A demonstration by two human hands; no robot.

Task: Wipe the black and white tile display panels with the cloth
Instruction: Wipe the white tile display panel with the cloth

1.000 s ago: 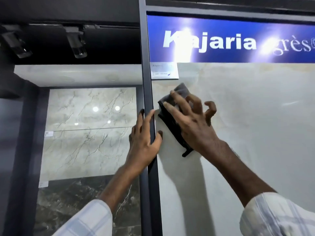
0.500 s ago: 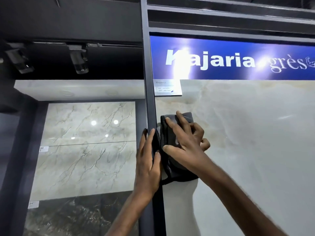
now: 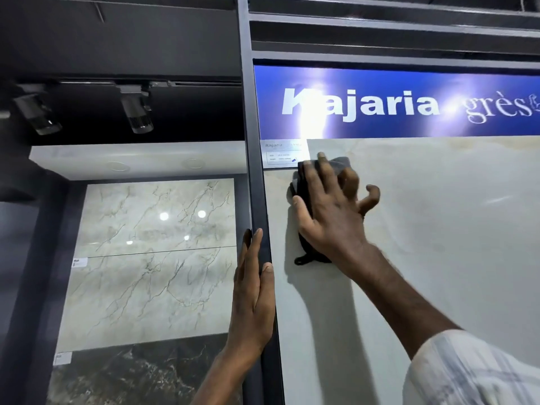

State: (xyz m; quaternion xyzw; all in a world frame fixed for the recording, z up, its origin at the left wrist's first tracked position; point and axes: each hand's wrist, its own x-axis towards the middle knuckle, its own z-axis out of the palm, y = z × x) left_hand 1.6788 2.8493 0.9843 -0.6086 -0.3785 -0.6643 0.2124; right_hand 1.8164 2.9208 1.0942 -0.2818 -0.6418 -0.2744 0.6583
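My right hand [image 3: 330, 211] presses a dark cloth [image 3: 340, 163] flat against the large pale tile panel [image 3: 438, 244], near its top left corner. The cloth's upper edge sits beside a small white label [image 3: 282, 154], and its lower end hangs out under my palm. Two of that hand's outer fingers are curled up off the tile. My left hand [image 3: 251, 296] holds the dark vertical frame post [image 3: 254, 171], with the fingers along its left side and the thumb on its front.
A blue brand sign [image 3: 394, 103] runs above the pale panel. Left of the post, set further back, is a white veined marble panel [image 3: 152, 258] with a dark marble panel [image 3: 131, 372] below it. Black spotlights [image 3: 136, 112] hang above them.
My right hand has slid the cloth up the pale panel and a little to the right, up to the label. My left hand keeps its hold on the post, now lower than the cloth.
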